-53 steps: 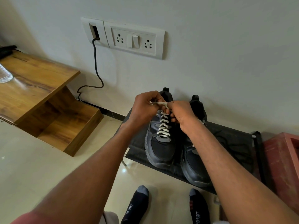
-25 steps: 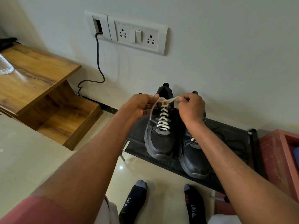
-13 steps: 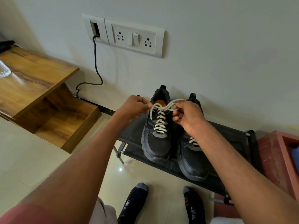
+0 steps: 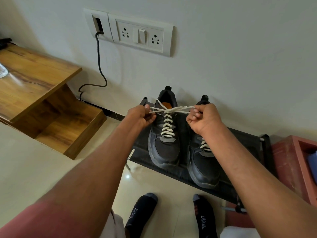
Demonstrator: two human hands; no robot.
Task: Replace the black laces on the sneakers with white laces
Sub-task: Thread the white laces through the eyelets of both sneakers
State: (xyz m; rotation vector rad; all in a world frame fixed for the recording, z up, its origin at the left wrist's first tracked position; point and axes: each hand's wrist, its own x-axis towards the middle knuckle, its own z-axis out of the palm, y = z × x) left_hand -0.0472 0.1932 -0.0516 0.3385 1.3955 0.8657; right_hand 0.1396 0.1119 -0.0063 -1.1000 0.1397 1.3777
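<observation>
You are tightening the knot at the top of the left sneaker (image 4: 164,141), which stands on the black rack (image 4: 247,140) against the wall, touching the right sneaker (image 4: 203,162) beside it. Your left hand (image 4: 143,115) has its fingers curled around one end of the white lace (image 4: 167,124), and your right hand (image 4: 203,120) pinches the other end in curled fingers; both strands run taut to a crossing just above the tongue. Pull both ends outward with equal force and keep them level, so the crossing seats centred over the top eyelets, not dragged to one side. Judged from the tension, the knot is close to seated; avoid a hard jerk, which could lift the shoe off the rack or bunch the upper rows. Before tying the bow, check that the rows below lie flat and untwisted. Count: two sneakers, both showing white lacing, the right one partly hidden by your forearm; two lace ends in hand; about six visible crossings on the left sneaker; no black lace is visible in this view.
</observation>
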